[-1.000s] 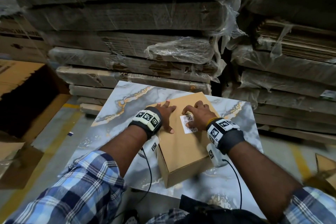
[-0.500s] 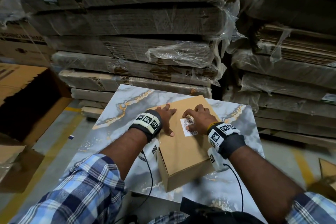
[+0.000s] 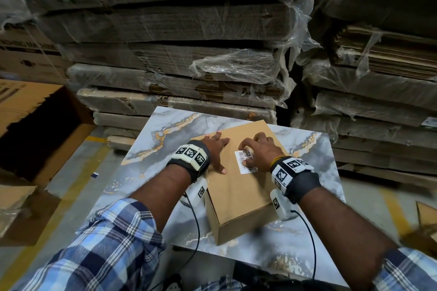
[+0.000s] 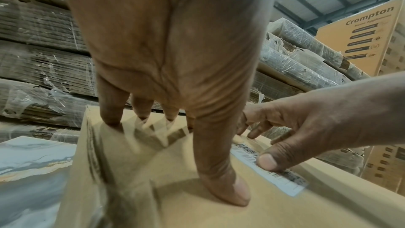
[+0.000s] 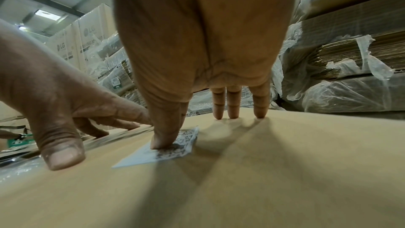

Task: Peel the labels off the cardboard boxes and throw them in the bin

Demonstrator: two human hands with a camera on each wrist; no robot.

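Note:
A plain brown cardboard box lies on the marble-patterned table. A white barcode label is stuck flat on its top. My left hand rests flat on the box's left part with fingers spread, seen close in the left wrist view. My right hand arches over the label. Its thumb presses on the label, and its other fingertips touch the cardboard beyond. The label shows no lifted corner.
Shrink-wrapped stacks of flattened cartons rise right behind the table and to the right. A large open carton stands on the floor at the left. Yellow floor lines run beside the table.
Both hands stay on the box top. The right fingertips have shifted slightly at the label. The label remains stuck down.

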